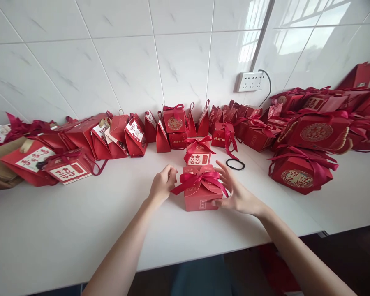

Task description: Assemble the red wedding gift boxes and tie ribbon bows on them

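Observation:
A red gift box (200, 200) with a dark pink ribbon bow (200, 178) stands upright on the white table before me. My right hand (234, 193) holds its right side, thumb at the front corner and fingers behind the bow. Left of the box is my left hand (164, 183), its fingers curled in, close to the ribbon's left tail but apart from the box. Whether anything is inside those fingers is hidden. Right behind stands another ribboned box (200, 158) with a white label. A black loop band (235, 164) lies to the right.
Along the tiled wall (181, 61) runs a row of red boxes, among them triangular ones (135, 135). A labelled box (69, 166) lies at the left. Stacked boxes (302, 168) fill the right. A power strip (249, 82) with a black cable is on the wall.

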`<state>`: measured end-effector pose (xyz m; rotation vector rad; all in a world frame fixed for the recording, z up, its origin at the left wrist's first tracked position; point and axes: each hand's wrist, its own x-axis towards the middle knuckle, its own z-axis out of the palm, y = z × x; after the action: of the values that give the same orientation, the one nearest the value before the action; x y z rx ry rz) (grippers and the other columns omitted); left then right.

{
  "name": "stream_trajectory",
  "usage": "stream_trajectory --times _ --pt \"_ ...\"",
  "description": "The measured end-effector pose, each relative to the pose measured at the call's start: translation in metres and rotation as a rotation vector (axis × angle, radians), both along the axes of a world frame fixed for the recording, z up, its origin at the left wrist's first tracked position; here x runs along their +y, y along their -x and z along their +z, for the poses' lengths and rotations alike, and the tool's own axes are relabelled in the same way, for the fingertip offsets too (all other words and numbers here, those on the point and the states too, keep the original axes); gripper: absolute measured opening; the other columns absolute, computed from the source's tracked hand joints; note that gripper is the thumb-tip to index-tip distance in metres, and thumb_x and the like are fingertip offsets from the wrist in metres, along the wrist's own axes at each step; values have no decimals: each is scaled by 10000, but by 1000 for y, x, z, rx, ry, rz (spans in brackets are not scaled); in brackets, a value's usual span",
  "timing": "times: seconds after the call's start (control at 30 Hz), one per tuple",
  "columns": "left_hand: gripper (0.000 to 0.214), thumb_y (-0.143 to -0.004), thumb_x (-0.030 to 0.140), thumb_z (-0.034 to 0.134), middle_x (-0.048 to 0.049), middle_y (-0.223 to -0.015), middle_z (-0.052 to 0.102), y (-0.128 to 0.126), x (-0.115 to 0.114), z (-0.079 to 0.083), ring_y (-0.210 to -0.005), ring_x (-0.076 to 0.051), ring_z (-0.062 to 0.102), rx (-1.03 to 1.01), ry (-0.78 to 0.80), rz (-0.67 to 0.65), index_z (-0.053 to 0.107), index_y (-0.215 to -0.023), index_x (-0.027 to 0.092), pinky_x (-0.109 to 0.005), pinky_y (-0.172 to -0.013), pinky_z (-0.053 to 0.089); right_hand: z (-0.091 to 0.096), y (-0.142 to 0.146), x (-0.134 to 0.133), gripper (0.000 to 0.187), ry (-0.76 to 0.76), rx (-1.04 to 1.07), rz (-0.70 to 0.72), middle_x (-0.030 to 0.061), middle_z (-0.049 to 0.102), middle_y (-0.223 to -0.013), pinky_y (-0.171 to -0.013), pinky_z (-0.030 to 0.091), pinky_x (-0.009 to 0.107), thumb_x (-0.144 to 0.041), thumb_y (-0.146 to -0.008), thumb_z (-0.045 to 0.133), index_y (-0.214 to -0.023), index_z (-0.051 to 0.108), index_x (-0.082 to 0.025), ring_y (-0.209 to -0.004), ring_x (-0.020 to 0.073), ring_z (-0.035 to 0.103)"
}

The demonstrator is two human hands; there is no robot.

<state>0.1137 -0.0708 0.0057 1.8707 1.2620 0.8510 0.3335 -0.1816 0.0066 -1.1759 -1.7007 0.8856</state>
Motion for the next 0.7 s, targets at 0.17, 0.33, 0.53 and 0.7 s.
stream_trajectory --times 0.17,0.33,0.53,0.7 --pt "225 -852 374 350 37 -590 563 6 9 -5 -574 -161 535 164 -53 38 495 -754 234 -244 -562 351 7 8 -14 1014 -342 -194 -110 121 304 -1431 -1018 416 512 -207 -695 715 -1469 78 -361 -1304 307 381" --pt "195 -846 332 361 32 -621 585 8 12 -4 -603 -162 565 289 -73 29 495 -742 235 -240 -588 360 18 3 -38 956 -588 -250 -224 85 307 -1422 -1054 394 489 -218 -712 740 -1446 157 -408 -1346 302 321" --pt "221 -839 358 365 23 -616 583 10 13 -3 -568 -167 549 372 -131 -5 501 -715 235 -238 -555 342 55 -25 -72 757 34 364 -451 136 537 -1292 -875 518 468 -635 -742 583 -1366 333 -288 -1177 344 537" --pt "232 -816 380 385 18 -606 591 7 16 -1 -512 -161 510 414 -158 -32 499 -677 232 -232 -507 321 82 -51 -106 596 350 749 -552 119 647 -1153 -828 534 458 -680 -775 417 -1181 487 -250 -1068 313 616"
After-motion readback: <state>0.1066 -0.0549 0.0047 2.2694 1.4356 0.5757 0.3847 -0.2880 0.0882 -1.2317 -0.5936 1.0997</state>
